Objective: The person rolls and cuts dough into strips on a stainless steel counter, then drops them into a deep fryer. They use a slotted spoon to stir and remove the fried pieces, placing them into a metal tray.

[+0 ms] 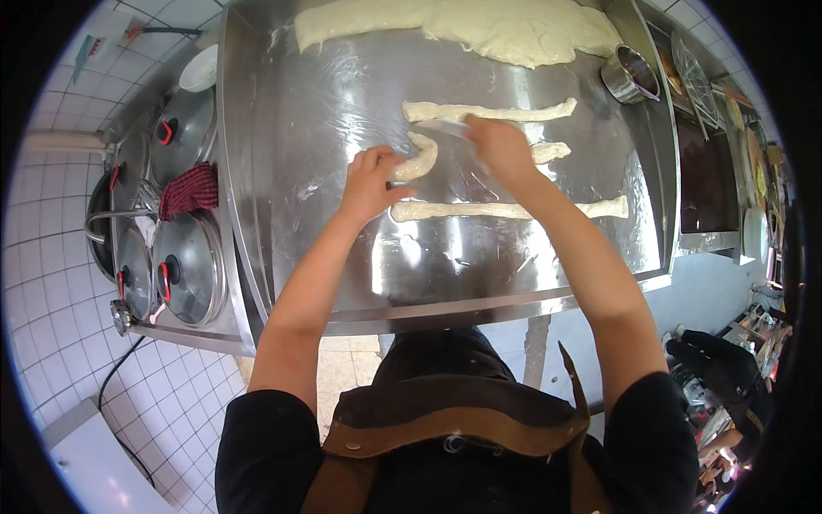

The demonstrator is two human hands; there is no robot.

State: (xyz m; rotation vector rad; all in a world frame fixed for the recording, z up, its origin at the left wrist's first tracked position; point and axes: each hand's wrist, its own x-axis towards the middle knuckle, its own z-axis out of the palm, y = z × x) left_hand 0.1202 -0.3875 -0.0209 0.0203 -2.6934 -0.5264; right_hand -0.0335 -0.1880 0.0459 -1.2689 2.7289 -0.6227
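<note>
A short, curved piece of dough [422, 162] lies on the steel worktop [321, 257]. My left hand [374, 180] has its fingers and thumb around the left end of this piece. In my right hand [502, 146] is a pale, flat-bladed tool [449, 126], perhaps a dough scraper or knife; its handle is hidden in the fist. The blade points left, just under the upper dough strip [494, 112]. Another dough piece [552, 152] shows partly behind my right wrist. A long dough strip [459, 211] lies nearer me, crossed by my right forearm.
A large sheet of dough [514, 29] covers the worktop's far side. At the far right stands a metal pot [630, 74]. Several glass-lidded pots [186, 270] and a red checked cloth [187, 191] are on the left. A person [719, 360] is at the lower right.
</note>
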